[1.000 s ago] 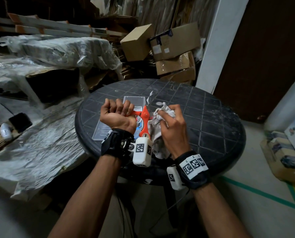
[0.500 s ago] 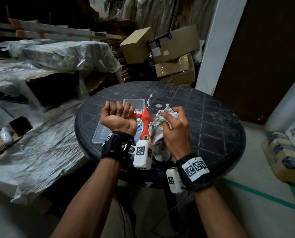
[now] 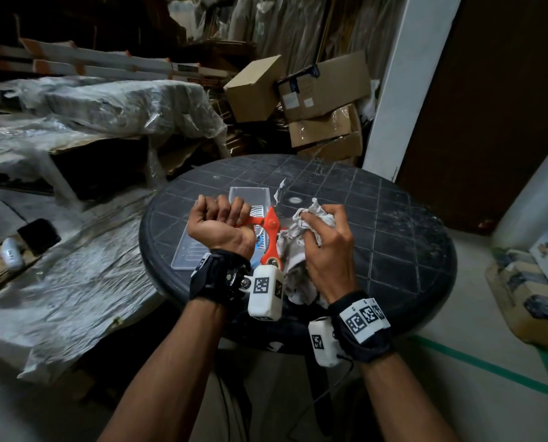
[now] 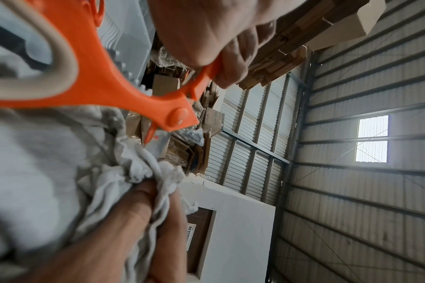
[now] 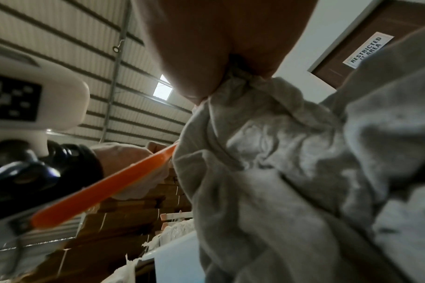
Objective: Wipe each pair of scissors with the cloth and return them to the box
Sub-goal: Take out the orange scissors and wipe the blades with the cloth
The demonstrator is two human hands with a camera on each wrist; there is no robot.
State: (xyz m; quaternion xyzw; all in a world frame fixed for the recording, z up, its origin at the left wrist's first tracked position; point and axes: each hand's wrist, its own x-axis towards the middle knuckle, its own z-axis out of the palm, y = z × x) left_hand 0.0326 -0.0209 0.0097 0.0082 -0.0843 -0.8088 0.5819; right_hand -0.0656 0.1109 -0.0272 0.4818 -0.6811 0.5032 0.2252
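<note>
An orange pair of scissors (image 3: 271,229) is held above the black round table (image 3: 393,250). My left hand (image 3: 221,218) grips one orange arm past the pivot in a fist. The handle loop (image 4: 61,63) points back at my wrist. My right hand (image 3: 326,247) clutches a crumpled grey cloth (image 3: 311,215) bunched against the right side of the scissors. In the left wrist view the scissors (image 4: 124,92) have one orange tip running into the cloth (image 4: 49,162). The right wrist view shows the cloth (image 5: 291,172) beside an orange arm (image 5: 105,183). A clear plastic box (image 3: 250,196) lies on the table under my left hand.
A torn scrap (image 3: 280,193) lies on the table behind the scissors. Cardboard boxes (image 3: 323,90) pile up beyond the table. Plastic-wrapped stacks (image 3: 106,100) fill the left side. On the right are a white pillar (image 3: 403,90) and a brown door (image 3: 489,106).
Both hands stay almost in place. The right hand has shifted the cloth slightly against the scissors, and the left hand keeps its grip.
</note>
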